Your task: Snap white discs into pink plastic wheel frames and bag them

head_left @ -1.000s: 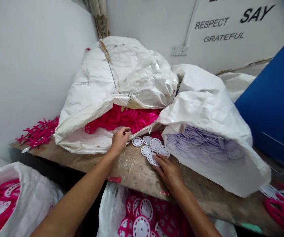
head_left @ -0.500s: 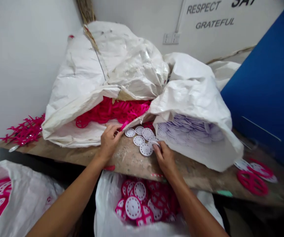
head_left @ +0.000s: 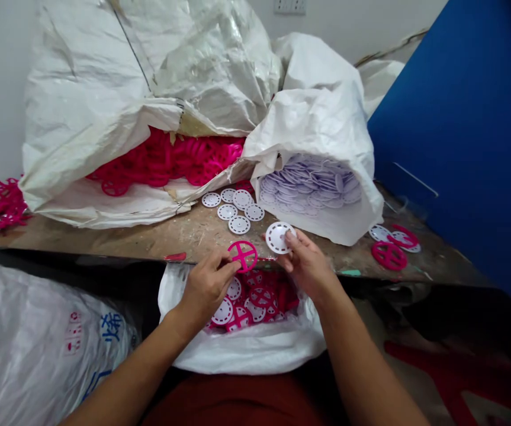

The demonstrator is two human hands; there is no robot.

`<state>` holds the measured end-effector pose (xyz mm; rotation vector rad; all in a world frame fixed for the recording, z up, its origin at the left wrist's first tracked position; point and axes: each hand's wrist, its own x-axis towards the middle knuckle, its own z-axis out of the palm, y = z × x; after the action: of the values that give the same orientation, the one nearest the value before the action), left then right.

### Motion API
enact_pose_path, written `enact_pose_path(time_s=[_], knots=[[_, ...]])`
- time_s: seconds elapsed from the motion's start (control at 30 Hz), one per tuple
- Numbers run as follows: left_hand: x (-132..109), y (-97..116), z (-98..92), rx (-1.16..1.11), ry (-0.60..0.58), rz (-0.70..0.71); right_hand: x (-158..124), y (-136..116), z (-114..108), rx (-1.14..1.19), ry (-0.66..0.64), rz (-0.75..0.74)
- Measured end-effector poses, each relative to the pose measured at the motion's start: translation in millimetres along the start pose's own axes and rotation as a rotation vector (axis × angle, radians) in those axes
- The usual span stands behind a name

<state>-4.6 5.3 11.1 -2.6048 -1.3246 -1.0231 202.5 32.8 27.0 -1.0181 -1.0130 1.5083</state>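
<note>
1. Left hand (head_left: 204,290): fingers (head_left: 223,267) pinch a magenta plastic spoked ring (head_left: 236,251) just above the white plastic bag (head_left: 246,355).
2. Right hand (head_left: 308,263): fingers pressed together, pinching a white perforated disc (head_left: 273,238) beside that ring, above the bag.
3. Magenta-and-white plastic wheels (head_left: 262,296) fill the bag.
4. Loose white discs (head_left: 227,212) lie on a wooden bench (head_left: 148,242) beyond the bag.
</note>
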Motion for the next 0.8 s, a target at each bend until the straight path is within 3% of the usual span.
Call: enact_pose_path(time_s=[0.13,0.23,0.33,0.4,0.47,0.57,0.63,0.8], knots=[[-0.8,13.7,4.9,-0.077,-0.039,0.032,-10.0,7.8,-3.3,-0.057,-0.118,0.086],[-4.4,23.0,4.9,-0.326,-0.060,-0.088,-15.6,13.8,1.3,-0.062,-0.088,0.080],[-4.5,30.4,5.5,-0.808,-0.020,-0.518,-18.7,18.4,4.6,-0.057,0.007,0.029],[-0.5,34.1,8.0,-1.154,-0.055,-0.826,-21.0,23.1,6.6,-0.158,0.050,-0.036],[4.7,36.9,11.6,-1.380,-0.111,-0.990,-24.4,29.7,9.3,-0.373,0.104,-0.183],[7.7,39.1,16.1,-1.445,-0.048,-1.032,-29.9,38.3,13.3,-0.720,0.123,-0.431],[4.2,39.0,16.8,-1.389,-0.006,-1.008,-32.1,39.4,14.7,-0.815,0.074,-0.497],[-10.2,33.5,11.7,-1.031,-0.010,-0.813,-29.5,28.8,14.2,-0.659,-0.044,-0.305]])
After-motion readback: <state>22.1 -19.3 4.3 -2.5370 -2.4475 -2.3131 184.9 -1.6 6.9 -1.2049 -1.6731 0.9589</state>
